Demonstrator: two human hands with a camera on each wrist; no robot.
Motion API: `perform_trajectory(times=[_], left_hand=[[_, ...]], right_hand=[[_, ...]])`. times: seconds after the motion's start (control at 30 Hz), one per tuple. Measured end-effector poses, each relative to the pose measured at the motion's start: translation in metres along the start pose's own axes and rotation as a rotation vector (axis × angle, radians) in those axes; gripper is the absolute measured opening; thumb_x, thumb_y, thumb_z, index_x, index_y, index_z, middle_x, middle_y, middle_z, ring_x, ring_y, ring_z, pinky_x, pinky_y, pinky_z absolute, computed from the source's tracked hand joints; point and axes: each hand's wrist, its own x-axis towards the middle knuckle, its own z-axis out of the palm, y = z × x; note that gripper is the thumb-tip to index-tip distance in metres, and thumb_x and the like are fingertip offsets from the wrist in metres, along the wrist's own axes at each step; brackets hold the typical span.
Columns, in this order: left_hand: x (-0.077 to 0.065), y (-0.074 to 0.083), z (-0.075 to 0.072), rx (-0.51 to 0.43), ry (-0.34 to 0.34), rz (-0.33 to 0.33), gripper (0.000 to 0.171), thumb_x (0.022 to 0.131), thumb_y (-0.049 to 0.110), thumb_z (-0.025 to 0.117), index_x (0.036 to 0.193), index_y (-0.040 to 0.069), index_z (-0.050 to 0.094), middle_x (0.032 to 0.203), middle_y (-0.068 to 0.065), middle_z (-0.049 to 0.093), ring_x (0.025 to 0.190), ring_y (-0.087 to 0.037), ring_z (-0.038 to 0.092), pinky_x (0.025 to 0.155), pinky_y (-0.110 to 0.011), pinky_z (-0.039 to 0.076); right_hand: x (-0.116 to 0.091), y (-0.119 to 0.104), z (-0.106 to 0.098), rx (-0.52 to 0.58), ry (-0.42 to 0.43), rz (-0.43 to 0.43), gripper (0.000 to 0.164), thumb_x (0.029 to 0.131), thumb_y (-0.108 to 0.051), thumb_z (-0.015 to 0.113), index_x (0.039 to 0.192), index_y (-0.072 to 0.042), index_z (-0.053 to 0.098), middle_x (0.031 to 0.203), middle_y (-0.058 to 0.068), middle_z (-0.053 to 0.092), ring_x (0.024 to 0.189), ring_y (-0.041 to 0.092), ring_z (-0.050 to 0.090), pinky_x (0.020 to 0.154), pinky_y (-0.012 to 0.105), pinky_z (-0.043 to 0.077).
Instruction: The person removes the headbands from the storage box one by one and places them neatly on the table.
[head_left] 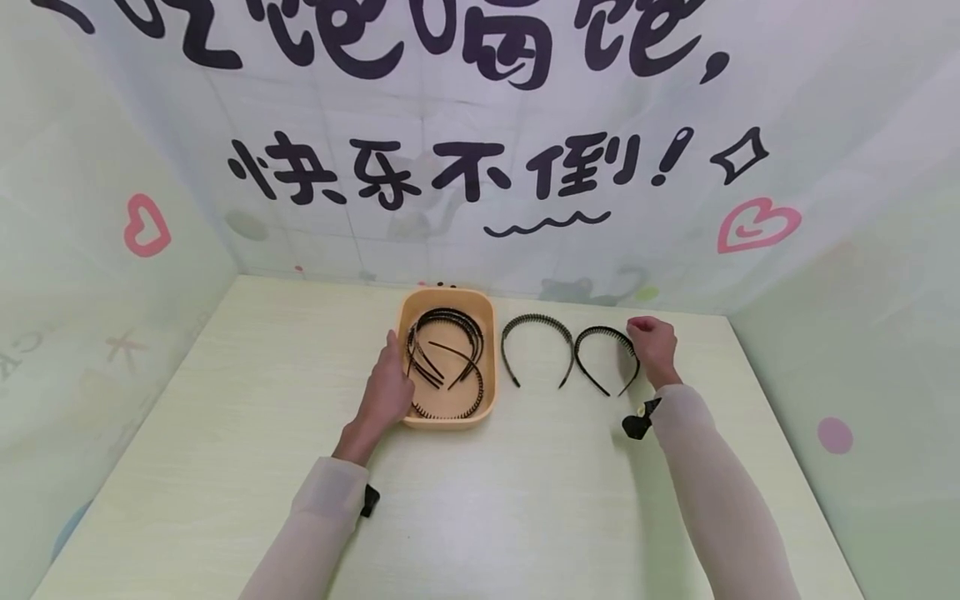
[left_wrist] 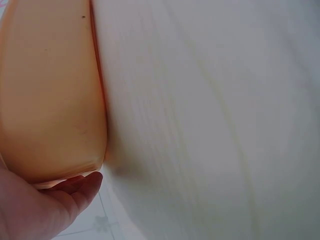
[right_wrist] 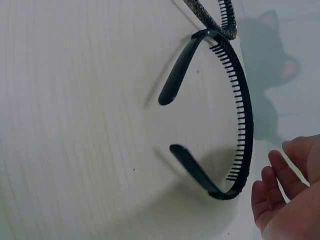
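Observation:
An orange plastic bin (head_left: 448, 423) sits at the back middle of the table, holding several black toothed headbands (head_left: 446, 313). My left hand (head_left: 387, 387) grips the bin's left side; in the left wrist view its fingertips (left_wrist: 91, 187) curl at the bin's wall. To the right of the bin lies a dark, speckled headband (head_left: 537, 318). Beside it, a black toothed headband (right_wrist: 245, 117) rests on the table, its two ends toward me. Just off its right side is my right hand (head_left: 652, 343), fingers loosely bent and holding nothing; the right wrist view shows a gap to the headband.
The pale wooden tabletop (head_left: 480, 517) reaches back to a printed curtain (head_left: 420, 242) with large black characters. Curtain sides (head_left: 847, 367) stand at left and right. A black wrist device (head_left: 637, 427) sits at my right cuff.

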Motion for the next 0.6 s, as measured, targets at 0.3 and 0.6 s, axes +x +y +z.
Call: perform_trajectory(times=[0.3, 0.6], left_hand=[[0.001, -0.002, 0.001, -0.009, 0.001, 0.002, 0.078, 0.09, -0.006, 0.038, 0.155, -0.007, -0.005, 0.153, -0.037, 0.024, 0.131, -0.048, 0.043, 0.107, -0.057, 0.041], [0.0, 0.0, -0.001, -0.015, -0.006, 0.001, 0.078, 0.09, -0.006, 0.038, 0.155, -0.007, -0.006, 0.154, -0.038, 0.023, 0.132, -0.049, 0.042, 0.107, -0.057, 0.04]], right_hand=[[-0.01, -0.038, 0.024, 0.06, -0.069, -0.168, 0.029, 0.098, -0.015, 0.058, 0.118, 0.002, 0.069, 0.118, 0.021, 0.068, 0.102, 0.027, 0.062, 0.075, 0.024, 0.048], [-0.034, -0.072, 0.057, 0.17, -0.331, -0.244, 0.032, 0.1, -0.01, 0.056, 0.126, 0.008, 0.062, 0.124, 0.027, 0.063, 0.115, 0.042, 0.06, 0.095, 0.048, 0.053]])
